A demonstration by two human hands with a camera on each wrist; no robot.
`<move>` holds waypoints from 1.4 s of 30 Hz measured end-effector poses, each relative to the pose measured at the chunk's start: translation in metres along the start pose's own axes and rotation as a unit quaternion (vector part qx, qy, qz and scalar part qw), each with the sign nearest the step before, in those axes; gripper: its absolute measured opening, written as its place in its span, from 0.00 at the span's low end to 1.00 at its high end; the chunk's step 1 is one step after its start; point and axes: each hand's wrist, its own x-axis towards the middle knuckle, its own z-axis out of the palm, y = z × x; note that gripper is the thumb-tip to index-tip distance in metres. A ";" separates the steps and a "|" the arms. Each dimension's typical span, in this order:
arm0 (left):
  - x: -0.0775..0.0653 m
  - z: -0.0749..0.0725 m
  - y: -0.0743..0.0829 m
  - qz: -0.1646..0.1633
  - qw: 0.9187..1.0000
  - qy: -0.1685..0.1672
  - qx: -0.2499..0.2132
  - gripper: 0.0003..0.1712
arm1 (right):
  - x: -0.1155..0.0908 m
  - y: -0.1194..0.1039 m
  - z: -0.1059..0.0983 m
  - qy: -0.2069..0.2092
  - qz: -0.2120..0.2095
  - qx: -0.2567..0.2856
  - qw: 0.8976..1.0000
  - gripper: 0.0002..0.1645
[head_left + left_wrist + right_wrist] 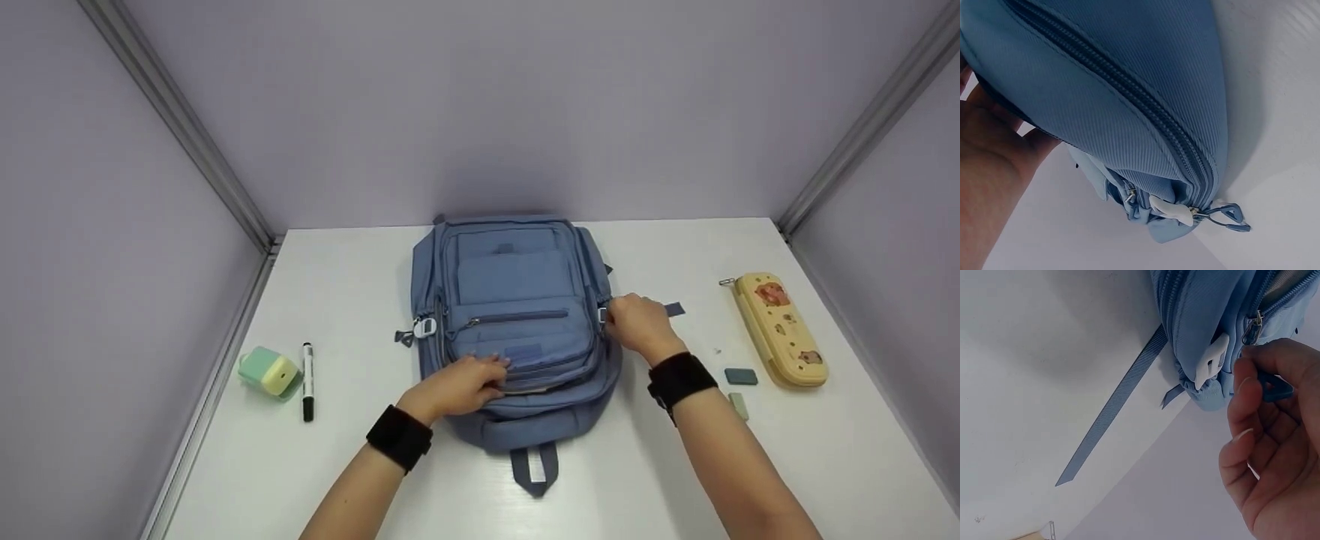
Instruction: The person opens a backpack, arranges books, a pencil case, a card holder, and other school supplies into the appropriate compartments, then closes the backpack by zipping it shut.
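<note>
R hand (641,326) pinches zip pull (1275,387), L hand (461,386) on pocket edge

R hand, at R side of backpack (517,277), has thumb + index finger closed on the zip pull, other fingers curled. L hand grips the edge of the front pocket; fingertips partly hidden, so exact hold there is hard to tell. Pocket is partly open, pale lining (1287,282) showing at R. Backpack lies front up, approx. mid tabletop (360,300), w/ its carry loop (536,484) toward the person. White buckle (424,328) on its L side, another on R nr the R hand; loose strap (1112,408) trails off R side. Black band on each wrist.

Far L: green/yellow gadget (270,373), marker (308,382) just beside it, black end toward the person. Far R: yellow pencil case (780,330), w/ dark green block (741,376) just L of it & pale green block (738,406) a bit nearer the person, partly behind R forearm.
</note>
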 end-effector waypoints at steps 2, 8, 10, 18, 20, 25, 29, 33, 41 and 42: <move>0.000 0.000 0.001 0.004 1.000 0.004 0.001 0.08 | 0.001 0.000 0.000 -0.002 0.004 -0.001 1.000 0.19; 0.001 0.001 0.001 0.004 1.000 0.008 0.007 0.08 | -0.002 0.004 -0.001 -0.020 0.004 0.002 1.000 0.16; 0.002 0.002 0.002 -0.002 1.000 0.006 0.009 0.08 | -0.004 0.006 -0.002 -0.048 0.006 0.019 0.999 0.12; 0.002 0.005 0.001 -0.021 0.999 -0.005 0.024 0.07 | -0.011 0.001 -0.015 -0.192 -0.034 0.145 0.970 0.05; 0.001 0.005 0.000 -0.022 0.999 -0.008 0.023 0.05 | -0.011 -0.001 -0.019 -0.190 -0.037 0.135 0.972 0.05; 0.001 0.004 0.000 -0.023 0.999 -0.019 0.021 0.03 | -0.006 -0.003 -0.025 -0.123 0.003 0.056 0.991 0.03; 0.002 0.003 0.002 -0.027 0.999 -0.031 0.019 0.02 | -0.002 -0.003 -0.022 -0.063 0.010 0.012 0.998 0.06; 0.003 0.001 0.003 -0.028 0.999 -0.037 0.016 0.02 | 0.000 -0.003 -0.017 -0.026 0.015 0.000 1.000 0.08; 0.005 0.003 0.007 -0.034 0.999 -0.036 0.020 0.03 | 0.000 -0.001 -0.019 -0.022 0.025 0.021 0.999 0.12; 0.006 0.003 0.007 -0.036 0.998 -0.035 0.023 0.03 | -0.001 0.000 -0.022 -0.034 0.024 0.035 0.999 0.11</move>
